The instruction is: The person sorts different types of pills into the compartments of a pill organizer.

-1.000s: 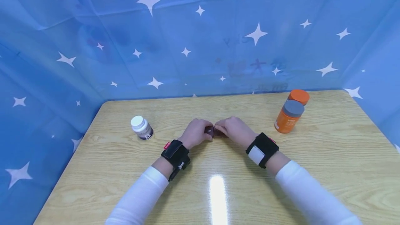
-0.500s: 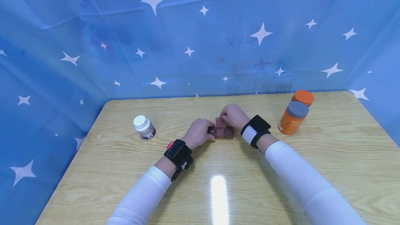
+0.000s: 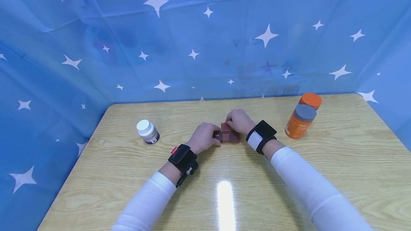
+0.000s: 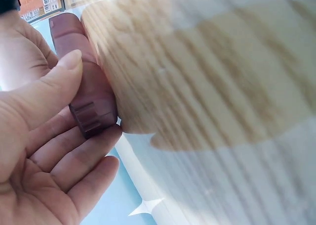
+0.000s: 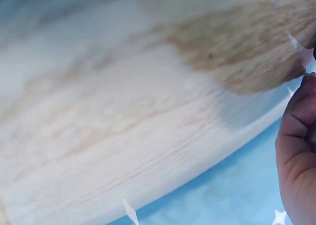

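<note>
Brown case [image 3: 226, 137] lies on the surface [image 3: 128, 184] nearer the far edge, between the side edges. Left hand [image 3: 202, 137] grips its left end between thumb and fingers; right hand [image 3: 240, 121] pinches its flap [image 3: 224, 127]. White bottle [image 3: 148, 132] stands toward the far left corner.

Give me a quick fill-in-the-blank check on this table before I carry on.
The ____ hand grips the end of the brown case nearer the small bottle.
That bottle has a ____ cap.
The gray-lidded jar stands in front of another whose lid is ____.
The main color of the cloth behind the table is ____.

Missing words: left; white; orange; blue.
</note>
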The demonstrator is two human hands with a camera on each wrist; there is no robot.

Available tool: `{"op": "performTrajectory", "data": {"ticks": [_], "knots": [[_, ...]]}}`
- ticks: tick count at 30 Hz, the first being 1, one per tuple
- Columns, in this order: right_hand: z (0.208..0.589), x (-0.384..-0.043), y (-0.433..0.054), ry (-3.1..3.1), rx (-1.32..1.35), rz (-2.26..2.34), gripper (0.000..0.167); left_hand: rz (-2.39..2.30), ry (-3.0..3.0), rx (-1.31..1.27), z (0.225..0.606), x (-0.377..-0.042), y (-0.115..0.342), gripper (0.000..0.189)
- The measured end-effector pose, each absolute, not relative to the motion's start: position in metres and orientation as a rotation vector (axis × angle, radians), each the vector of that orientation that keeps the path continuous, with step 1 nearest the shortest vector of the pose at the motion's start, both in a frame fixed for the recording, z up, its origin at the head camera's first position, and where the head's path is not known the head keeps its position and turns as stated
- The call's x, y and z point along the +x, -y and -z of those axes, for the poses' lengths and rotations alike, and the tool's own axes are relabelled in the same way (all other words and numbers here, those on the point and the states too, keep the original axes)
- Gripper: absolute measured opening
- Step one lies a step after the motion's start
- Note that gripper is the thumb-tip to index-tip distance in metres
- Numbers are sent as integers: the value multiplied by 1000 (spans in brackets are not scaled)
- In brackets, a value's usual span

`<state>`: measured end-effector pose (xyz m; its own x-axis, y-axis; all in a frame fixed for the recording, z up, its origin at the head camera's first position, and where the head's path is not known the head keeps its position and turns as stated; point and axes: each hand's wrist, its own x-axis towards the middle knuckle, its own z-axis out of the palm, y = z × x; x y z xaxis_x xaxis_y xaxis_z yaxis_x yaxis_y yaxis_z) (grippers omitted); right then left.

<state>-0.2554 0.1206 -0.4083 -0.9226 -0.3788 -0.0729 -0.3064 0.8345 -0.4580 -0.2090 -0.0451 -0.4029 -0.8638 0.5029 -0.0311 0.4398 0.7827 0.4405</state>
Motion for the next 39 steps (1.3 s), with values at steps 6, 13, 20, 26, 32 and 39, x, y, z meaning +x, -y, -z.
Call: {"op": "performTrajectory", "data": {"ticks": [6, 13, 20, 26, 32, 39], "knots": [[400, -238, -130, -2910, -548, 791, 27, -635, -2818, 766, 402, -208, 44, 30], [360, -191, -171, -3268, -562, 1105, 43, -685, -2808, 740, 405, -207, 49, 39], [351, -162, -236, -3570, -162, 1551, 55, -772, -2783, 639, 405, -201, 61, 69], [375, -152, -262, -3275, 334, 1588, 73, -868, -2854, 618, 392, -182, 68, 63], [393, -153, -269, -3027, 374, 1503, 77, -967, -2933, 588, 381, -150, 73, 54], [391, -156, -276, -3070, 320, 1376, 62, -1030, -2999, 574, 369, -131, 79, 50]]}}
